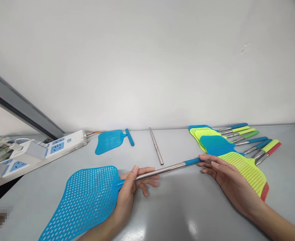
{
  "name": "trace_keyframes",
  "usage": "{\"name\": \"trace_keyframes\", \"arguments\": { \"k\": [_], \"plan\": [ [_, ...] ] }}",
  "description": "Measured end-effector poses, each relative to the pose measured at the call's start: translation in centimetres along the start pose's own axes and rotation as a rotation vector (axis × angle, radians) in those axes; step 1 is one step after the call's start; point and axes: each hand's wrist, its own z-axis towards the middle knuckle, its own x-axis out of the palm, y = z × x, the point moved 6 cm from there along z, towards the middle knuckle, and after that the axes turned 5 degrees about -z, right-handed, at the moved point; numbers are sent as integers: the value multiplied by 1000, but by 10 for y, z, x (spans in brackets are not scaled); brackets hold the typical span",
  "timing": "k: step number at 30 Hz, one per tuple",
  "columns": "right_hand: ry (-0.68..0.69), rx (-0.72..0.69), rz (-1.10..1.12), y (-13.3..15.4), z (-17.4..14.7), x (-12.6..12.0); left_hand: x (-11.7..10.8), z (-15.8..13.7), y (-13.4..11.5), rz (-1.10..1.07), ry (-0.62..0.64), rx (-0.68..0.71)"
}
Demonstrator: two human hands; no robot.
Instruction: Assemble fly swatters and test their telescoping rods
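Observation:
A blue fly swatter [92,190] with a perforated head and a silver telescopic rod lies across both my hands, above the table. My left hand [128,192] is closed around the rod close to the head, thumb on top and fingertips showing beyond it. At the other end, the fingers of my right hand [229,179] grip the tip of the blue handle. Behind them on the table are a loose blue swatter head [111,140], a separate blue handle grip [129,137] and a bare silver rod [156,147].
Several blue, yellow, green and red fly swatters [247,167] lie overlapping at the right, partly behind my right hand. At the left stands a white power strip [67,142] with plugs and cables. A white wall [149,67] closes off the back of the grey table [172,207].

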Motion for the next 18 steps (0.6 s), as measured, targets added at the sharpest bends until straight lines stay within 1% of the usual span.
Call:
{"name": "trace_keyframes", "arguments": {
  "k": [3,8,11,15,18],
  "plan": [
    [24,-29,-20,0,0,1,-1,0,3,41,-4,11],
    [45,-73,-117,-1,-2,1,-2,-1,6,102,16,12],
    [78,-81,-139,-2,-4,4,-3,-1,6,110,20,14],
    [162,-88,-175,-1,-8,11,-1,-1,5,112,24,21],
    [167,-116,-186,1,-10,13,1,-1,4,107,38,34]
  ]
}}
